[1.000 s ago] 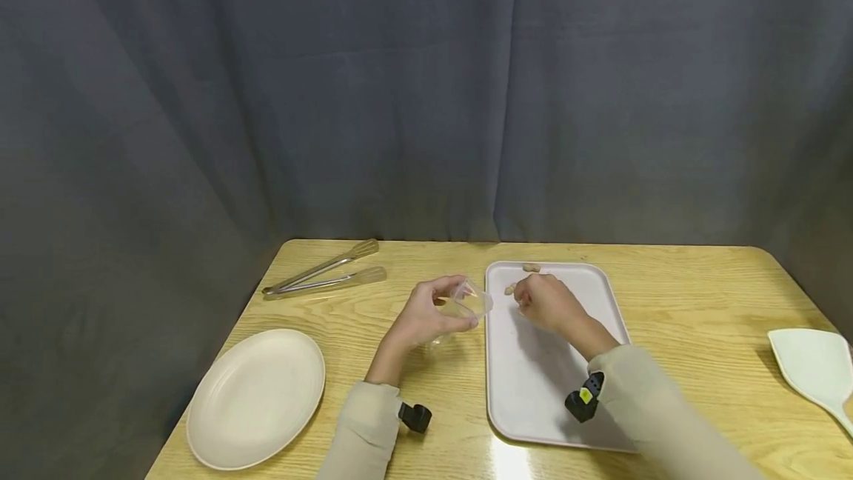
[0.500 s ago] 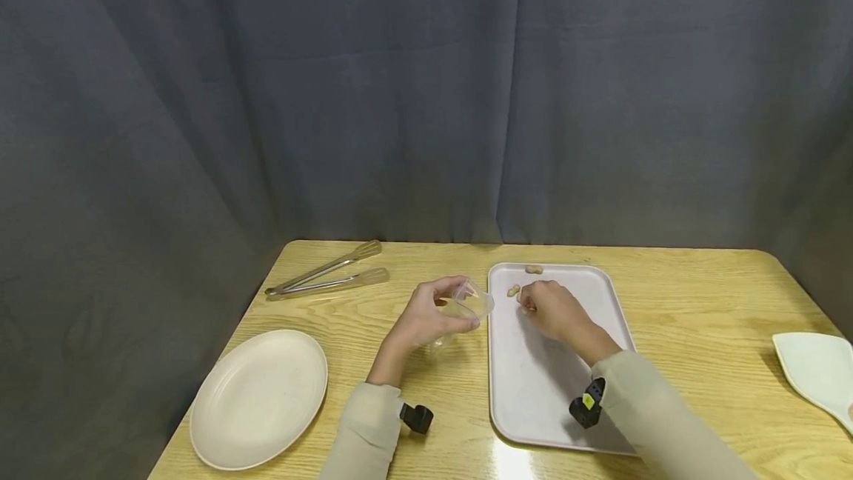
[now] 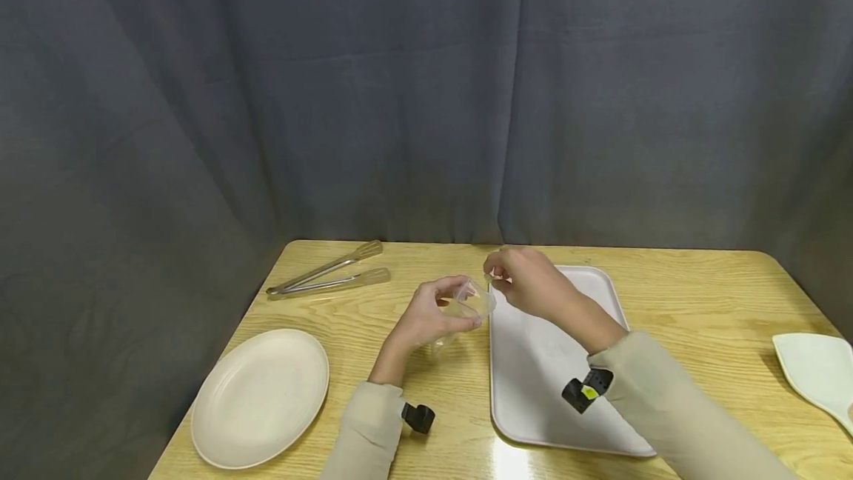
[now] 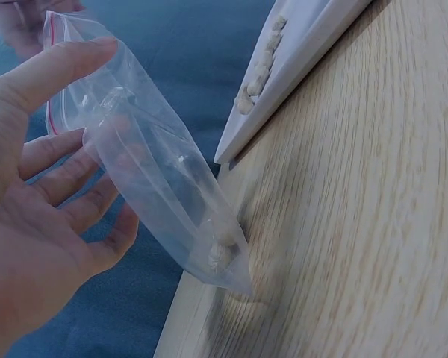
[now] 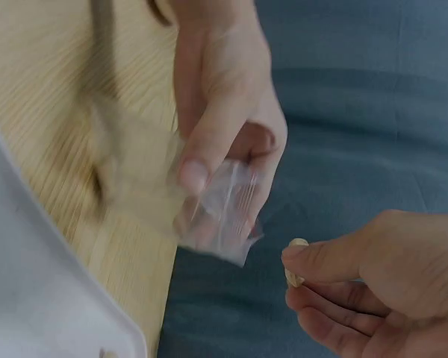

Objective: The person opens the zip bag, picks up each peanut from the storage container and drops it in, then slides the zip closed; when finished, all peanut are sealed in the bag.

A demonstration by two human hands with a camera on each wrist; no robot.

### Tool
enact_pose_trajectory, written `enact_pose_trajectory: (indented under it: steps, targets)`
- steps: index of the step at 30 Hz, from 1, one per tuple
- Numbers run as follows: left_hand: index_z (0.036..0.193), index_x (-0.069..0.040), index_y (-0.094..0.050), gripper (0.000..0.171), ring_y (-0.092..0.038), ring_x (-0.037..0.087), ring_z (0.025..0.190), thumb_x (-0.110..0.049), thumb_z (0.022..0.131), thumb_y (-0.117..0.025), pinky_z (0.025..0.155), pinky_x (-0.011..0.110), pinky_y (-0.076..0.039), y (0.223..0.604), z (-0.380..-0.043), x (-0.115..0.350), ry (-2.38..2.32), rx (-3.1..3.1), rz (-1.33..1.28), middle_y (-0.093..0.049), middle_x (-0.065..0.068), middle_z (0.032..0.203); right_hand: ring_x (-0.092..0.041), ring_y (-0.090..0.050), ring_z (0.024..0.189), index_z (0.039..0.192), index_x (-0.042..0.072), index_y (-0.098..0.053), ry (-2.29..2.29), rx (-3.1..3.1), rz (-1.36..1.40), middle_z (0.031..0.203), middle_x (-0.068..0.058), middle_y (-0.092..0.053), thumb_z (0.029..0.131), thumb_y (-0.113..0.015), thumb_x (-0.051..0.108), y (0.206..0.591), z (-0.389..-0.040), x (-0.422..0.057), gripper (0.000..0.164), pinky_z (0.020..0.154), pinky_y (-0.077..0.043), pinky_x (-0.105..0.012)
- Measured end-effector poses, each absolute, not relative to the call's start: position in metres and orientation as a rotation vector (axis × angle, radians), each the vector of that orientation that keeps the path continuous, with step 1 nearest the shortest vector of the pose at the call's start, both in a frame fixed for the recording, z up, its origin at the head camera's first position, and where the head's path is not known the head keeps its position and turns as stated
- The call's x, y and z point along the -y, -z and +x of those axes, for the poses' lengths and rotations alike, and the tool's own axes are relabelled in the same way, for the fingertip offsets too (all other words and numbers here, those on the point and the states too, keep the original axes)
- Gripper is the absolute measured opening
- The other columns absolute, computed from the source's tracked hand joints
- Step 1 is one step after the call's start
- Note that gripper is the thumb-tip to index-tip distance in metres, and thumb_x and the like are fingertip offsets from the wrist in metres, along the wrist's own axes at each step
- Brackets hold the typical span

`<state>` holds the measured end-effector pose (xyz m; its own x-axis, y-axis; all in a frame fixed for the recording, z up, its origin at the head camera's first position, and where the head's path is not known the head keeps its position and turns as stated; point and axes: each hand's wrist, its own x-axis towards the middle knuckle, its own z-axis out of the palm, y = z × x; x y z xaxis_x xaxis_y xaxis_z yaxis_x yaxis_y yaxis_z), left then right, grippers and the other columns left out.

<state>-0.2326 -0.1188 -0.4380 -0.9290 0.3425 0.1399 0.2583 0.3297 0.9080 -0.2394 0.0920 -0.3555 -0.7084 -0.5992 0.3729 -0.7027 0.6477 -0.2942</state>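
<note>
My left hand [image 3: 426, 313] holds a clear zip bag [image 4: 172, 186] near its mouth, thumb on one side and fingers on the other. The bag hangs tilted, with a peanut or so [image 4: 220, 257] visible at its bottom corner; the exact amount is blurred. Between thumb and fingertips, my right hand [image 3: 533, 284] pinches a peanut [image 5: 293, 279], held a short way from the bag's mouth. Below the right hand lies a pale rectangular tray [image 3: 553, 398]. Several peanuts [image 4: 259, 73] lie in a line on it in the left wrist view; the right hand hides them in the head view.
A round cream plate [image 3: 260, 398] sits at the left of the wooden table [image 3: 693, 317]. Metal tongs [image 3: 326, 284] lie behind it at the back left. A pale spatula [image 3: 813, 369] is at the far right. A dark curtain [image 3: 400, 95] hangs behind the table.
My right hand has lifted from the tray and moved left toward the bag's mouth, with a peanut in its fingers. The left hand and bag have stayed nearly still.
</note>
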Motion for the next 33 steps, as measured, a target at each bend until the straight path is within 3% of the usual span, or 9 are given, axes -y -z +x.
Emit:
enact_pose_trajectory:
  steps: [25,33]
  targets:
    - [0.14,-0.008,-0.056,0.069,-0.056,0.02,0.113,-0.021,0.079,-0.085,0.101,0.05,-0.043,0.436,-0.234,0.113,-1.676,-2.484,0.59,-0.064,0.002,0.123,-0.015,-0.062,0.07,0.094,-0.001,-0.075,-0.752,2.686,1.116,0.079,-0.005,-0.068,0.08,-0.075,-0.008,0.35,-0.234,-0.086,0.016,0.063,-0.054,-0.031]
    - [0.139,-0.009,-0.058,0.07,-0.056,0.021,0.111,-0.021,0.076,-0.087,0.097,0.047,-0.046,0.438,-0.235,0.114,-1.673,-2.487,0.524,-0.063,0.002,0.124,-0.018,-0.059,0.067,0.091,-0.002,-0.074,-0.787,2.804,0.87,0.076,-0.005,-0.066,0.084,-0.073,-0.003,0.361,-0.257,-0.124,0.008,0.059,-0.051,-0.034]
